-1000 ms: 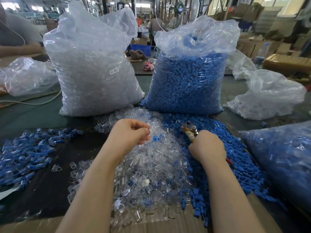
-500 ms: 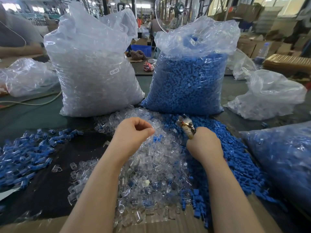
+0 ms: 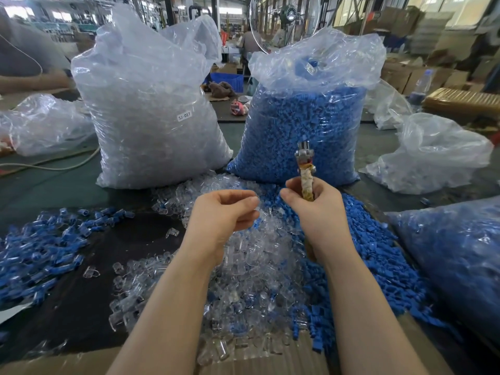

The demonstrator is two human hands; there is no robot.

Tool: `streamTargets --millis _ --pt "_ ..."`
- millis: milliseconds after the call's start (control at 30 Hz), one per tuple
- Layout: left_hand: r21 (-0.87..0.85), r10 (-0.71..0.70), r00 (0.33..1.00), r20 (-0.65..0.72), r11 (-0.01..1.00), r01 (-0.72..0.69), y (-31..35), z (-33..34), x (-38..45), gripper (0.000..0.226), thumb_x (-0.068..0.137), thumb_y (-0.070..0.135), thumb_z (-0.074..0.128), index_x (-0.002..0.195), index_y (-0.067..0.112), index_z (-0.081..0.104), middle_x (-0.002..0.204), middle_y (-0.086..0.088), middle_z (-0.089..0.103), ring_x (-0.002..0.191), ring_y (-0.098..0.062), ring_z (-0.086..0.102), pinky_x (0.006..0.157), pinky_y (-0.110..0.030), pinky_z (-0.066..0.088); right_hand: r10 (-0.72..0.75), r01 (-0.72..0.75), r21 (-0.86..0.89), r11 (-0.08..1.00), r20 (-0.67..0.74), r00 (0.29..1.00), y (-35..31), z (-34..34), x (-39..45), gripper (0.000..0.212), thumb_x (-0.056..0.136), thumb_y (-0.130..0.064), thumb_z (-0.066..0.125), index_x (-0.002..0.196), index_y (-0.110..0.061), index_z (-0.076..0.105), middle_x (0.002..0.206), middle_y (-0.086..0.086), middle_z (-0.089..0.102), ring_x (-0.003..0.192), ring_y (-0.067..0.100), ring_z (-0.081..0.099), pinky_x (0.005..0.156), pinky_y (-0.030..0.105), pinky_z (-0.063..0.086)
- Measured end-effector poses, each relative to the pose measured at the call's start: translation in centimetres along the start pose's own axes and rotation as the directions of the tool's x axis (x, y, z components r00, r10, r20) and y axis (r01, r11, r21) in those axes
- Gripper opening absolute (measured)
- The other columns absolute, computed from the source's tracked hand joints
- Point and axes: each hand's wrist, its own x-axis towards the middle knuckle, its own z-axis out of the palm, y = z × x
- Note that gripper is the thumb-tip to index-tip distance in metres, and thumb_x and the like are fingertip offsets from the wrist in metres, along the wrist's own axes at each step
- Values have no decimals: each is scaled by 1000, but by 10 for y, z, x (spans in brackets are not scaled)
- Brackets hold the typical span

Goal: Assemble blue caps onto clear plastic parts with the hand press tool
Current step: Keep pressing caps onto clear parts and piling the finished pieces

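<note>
My left hand (image 3: 224, 212) curls over itself, so whether my fingertips pinch a clear part is hidden. My right hand (image 3: 316, 209) covers the hand press tool's (image 3: 306, 169) handles below its head. Right of that tool, a blue-filled bag (image 3: 457, 255) is cut off by the frame's edge.

Out beyond the bench, it's a big open workshop floor: daylight pouring through windows (image 3: 422, 1) along the far wall, dark support columns (image 3: 170, 9) rising in the middle distance. A standing fan (image 3: 288, 14) with a round wire guard faces this way. Stacked cardboard boxes (image 3: 405, 74) crowd the right side, and a blue crate (image 3: 226, 80) sits further back.
</note>
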Motion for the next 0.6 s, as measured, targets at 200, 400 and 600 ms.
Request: streamTargets --millis 200,400,600 --pt "-102 -81 995 53 991 86 1 11 -4 7 81 2 75 87 2 70 67 -8 73 61 -12 71 57 -20 57 -128 128 90 988 -8 992 -4 14 -5 15 85 -9 74 82 -21 65 63 -18 62 60 -4 56 60 10 46" --pt "-248 -118 993 31 961 122 4 12 -5 5 83 -3 71 87 0 69 67 -9 73 61 -12 72 54 -19 57 -222 222 -31 975 11 975 1 15 -8 24 85 -12 75 80 -30 60 69 -25 63 64 -4 59 64 11 45" --pt "-244 -35 998 -43 969 23 5 10 -4 6 81 0 73 85 4 71 71 -8 75 67 -13 73 59 -20 58 -278 279 -138 950 26 960 3 17 -11 16 86 -15 72 85 -25 60 76 -10 66 70 7 61 65 22 49"
